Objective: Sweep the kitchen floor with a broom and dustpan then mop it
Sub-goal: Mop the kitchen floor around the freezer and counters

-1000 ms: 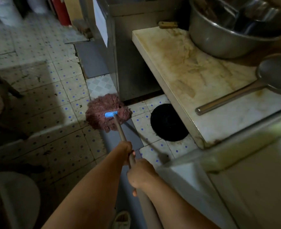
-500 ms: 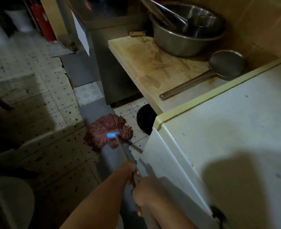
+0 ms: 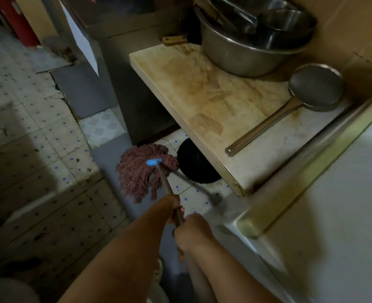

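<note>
Both hands are closed around the mop handle [image 3: 166,184], one behind the other: the left hand [image 3: 173,209] is wrapped round the shaft further down toward the head, and the right hand [image 3: 191,231] is clenched on it just behind, nearer the body, with the fingers of each curled fully about the wood so that no gap is seen. From this grip the handle is slanted forward and down to a blue clamp [image 3: 154,162], by which the reddish string mop head [image 3: 141,171] is held. The strands are spread flat on the tiled floor [image 3: 38,149], partly over a grey strip of flooring [image 3: 108,154] and partly over the pale tiles dotted with blue. Just beside the mop head, to its right, a round black object [image 3: 197,166] is lodged on the floor under the edge of a stained worktop [image 3: 202,99]; whether the strands touch it cannot be told. On the worktop a long-handled metal ladle [image 3: 311,89] is laid flat, and behind it a large steel bowl [image 3: 246,51] is set, with utensils inside it. A metal cabinet [image 3: 123,84] is stood beyond the mop, and a white appliance top [image 3: 333,215] is seen close on the right, hemming in the narrow strip being mopped.
</note>
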Demonstrator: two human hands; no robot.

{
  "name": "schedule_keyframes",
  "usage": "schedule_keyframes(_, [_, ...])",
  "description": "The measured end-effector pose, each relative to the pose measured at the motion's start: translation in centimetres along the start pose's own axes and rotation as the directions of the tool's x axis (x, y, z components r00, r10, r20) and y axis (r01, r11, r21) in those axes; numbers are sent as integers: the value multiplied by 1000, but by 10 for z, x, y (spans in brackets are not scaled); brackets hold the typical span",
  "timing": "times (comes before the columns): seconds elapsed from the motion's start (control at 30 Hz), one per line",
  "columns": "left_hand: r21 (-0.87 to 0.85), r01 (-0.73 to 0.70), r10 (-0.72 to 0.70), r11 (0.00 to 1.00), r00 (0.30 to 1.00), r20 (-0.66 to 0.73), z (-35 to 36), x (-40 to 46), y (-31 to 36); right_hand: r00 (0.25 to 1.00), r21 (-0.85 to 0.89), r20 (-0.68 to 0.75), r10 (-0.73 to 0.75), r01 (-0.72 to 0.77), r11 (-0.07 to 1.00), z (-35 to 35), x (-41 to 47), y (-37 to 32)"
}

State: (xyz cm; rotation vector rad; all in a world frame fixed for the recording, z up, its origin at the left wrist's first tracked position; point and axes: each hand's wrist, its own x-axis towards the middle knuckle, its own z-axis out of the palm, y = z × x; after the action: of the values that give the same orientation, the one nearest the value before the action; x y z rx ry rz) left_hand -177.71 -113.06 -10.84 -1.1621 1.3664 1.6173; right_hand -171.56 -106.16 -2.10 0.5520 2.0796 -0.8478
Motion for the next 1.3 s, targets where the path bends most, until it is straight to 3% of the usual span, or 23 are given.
schedule_keyframes(0.37, [-20,2,-1,1000,1000,24,-21,65,82,997,64,-35,73,-71,995,-6,66,-75])
schedule_keyframes(0.57, [-21,-14,14,1000,1000,7,-32,68,89,994,60,-11,110,-109,992,-2,63,-93])
schedule_keyframes(0.93, [160,-20,22,987,1000,-13,-5,35,7,987,131,107,119,-133,982,5,7,-14])
schedule_keyframes(1.3, [273,20,-15,962,1000,-21,54,-48,-91,987,41,142,69,-75,996,-24,-69,95])
